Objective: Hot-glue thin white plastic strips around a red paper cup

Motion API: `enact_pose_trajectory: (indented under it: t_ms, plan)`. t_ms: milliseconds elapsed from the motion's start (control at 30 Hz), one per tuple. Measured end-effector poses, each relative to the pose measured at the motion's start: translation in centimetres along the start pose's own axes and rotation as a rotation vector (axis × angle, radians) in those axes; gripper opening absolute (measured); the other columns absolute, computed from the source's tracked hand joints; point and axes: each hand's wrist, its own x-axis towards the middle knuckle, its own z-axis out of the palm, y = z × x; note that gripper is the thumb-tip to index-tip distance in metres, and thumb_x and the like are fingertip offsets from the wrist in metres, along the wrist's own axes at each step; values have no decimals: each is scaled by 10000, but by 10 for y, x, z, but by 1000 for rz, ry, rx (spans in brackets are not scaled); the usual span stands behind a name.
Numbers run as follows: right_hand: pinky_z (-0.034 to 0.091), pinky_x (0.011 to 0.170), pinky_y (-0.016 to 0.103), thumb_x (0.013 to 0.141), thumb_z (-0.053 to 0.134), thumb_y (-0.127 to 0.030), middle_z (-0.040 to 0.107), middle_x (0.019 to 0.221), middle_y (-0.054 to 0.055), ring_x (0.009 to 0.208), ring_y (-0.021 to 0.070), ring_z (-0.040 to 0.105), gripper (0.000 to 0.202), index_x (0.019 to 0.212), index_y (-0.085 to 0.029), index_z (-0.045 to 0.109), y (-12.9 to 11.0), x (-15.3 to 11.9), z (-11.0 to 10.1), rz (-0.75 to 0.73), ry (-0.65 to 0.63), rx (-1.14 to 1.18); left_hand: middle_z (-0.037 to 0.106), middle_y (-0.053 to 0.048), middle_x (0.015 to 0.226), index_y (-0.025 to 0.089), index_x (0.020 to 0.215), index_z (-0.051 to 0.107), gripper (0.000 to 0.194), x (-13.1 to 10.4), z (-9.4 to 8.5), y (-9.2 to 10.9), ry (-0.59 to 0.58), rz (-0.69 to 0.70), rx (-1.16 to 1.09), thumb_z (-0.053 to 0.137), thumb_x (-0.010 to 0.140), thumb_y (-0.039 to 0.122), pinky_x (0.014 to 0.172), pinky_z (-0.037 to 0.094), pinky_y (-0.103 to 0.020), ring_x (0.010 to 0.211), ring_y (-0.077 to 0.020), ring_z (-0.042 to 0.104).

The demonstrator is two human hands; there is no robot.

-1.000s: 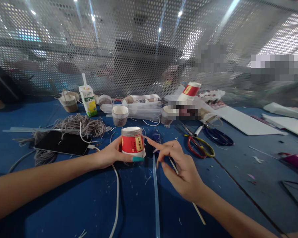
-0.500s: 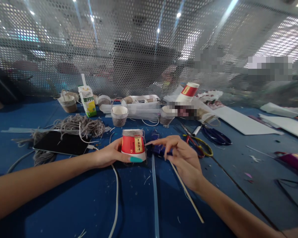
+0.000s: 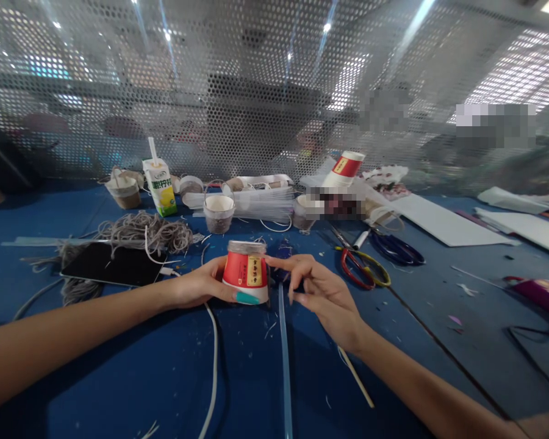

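Observation:
My left hand [image 3: 201,285] grips a red and white paper cup [image 3: 238,268] from its left side, thumb across the front. The cup is held upside down, wide end low, with grey twine [image 3: 247,247] wound round its narrow top end. A teal nail shows on my thumb. My right hand [image 3: 327,299] is at the cup's right side, its index fingertip against the wall near the twine. The middle finger and thumb are bent close together; anything thin between them is too small to make out. Behind this hand, a dark blue glue gun [image 3: 281,251] is partly hidden, with a clear glue stick [image 3: 283,360] running toward me.
A tangle of grey twine [image 3: 141,231] and a phone [image 3: 110,263] lie left. Behind are a drink carton [image 3: 161,192], a small twine-covered bucket [image 3: 218,216] and glue sticks [image 3: 265,204]. Scissors [image 3: 359,271], a wooden stick [image 3: 357,378] and white board [image 3: 443,219] are right.
My right hand has shifted slightly left and its index finger now meets the cup. The cup has turned or tilted a little in my left hand.

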Motion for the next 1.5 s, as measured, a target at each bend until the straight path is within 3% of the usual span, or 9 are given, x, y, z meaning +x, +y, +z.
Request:
enact_pose_trajectory:
  t_ms: [167, 333, 500, 700, 933, 1200, 1500]
  plan:
    - [406, 830, 416, 692, 504, -117, 706, 888, 45, 935, 239, 534, 133, 679, -236, 563, 1, 0, -3, -85, 160, -4, 697, -98, 1077, 145, 1204, 569, 663, 0, -1, 0, -7, -26, 9, 806, 585, 142, 843, 487, -307, 931, -192, 664]
    - [383, 892, 442, 695, 515, -104, 709, 932, 39, 974, 234, 475, 153, 691, -247, 568, -6, 1, 1, 6, -7, -132, 708, -66, 1049, 171, 1189, 581, 630, 0, -1, 0, -42, 2, -33, 780, 599, 78, 857, 479, -283, 927, -167, 665]
    - [409, 902, 445, 702, 491, -93, 694, 1023, 36, 1030, 224, 482, 169, 732, -247, 553, -6, 1, 4, 14, -34, -138, 707, -83, 1020, 151, 1148, 611, 572, -1, -1, 1, -54, 11, -43, 791, 605, 141, 828, 478, -294, 898, -181, 661]
    - [424, 902, 443, 674, 453, -23, 673, 1157, 9, 1028, 207, 460, 257, 770, -246, 539, -9, 0, 8, -42, -171, -325, 708, -62, 971, 159, 1098, 631, 593, -1, 0, 1, -8, 46, -58, 840, 545, 189, 812, 474, -293, 863, -169, 652]
    - [451, 863, 433, 639, 429, 34, 656, 1201, -19, 1043, 219, 463, 329, 775, -248, 530, -13, -1, 9, -163, -211, -495, 711, -66, 906, 119, 1020, 649, 526, -1, 0, -1, 20, 34, 12, 847, 536, 185, 798, 479, -294, 804, -162, 651]
    - [448, 874, 438, 702, 456, 10, 675, 1176, 7, 1053, 224, 495, 303, 809, -250, 568, -12, -2, 7, -216, -101, -539, 718, -57, 913, 138, 1056, 653, 568, -1, 0, -1, 17, 40, -21, 852, 525, 171, 779, 498, -267, 808, -147, 659]
    - [450, 756, 388, 766, 441, 11, 745, 987, -15, 866, 205, 505, 278, 731, -244, 547, -9, -4, 2, -351, 188, -367, 708, -98, 968, 114, 1086, 628, 593, -1, -1, -1, -1, 42, -10, 838, 538, 197, 830, 477, -323, 863, -191, 654]
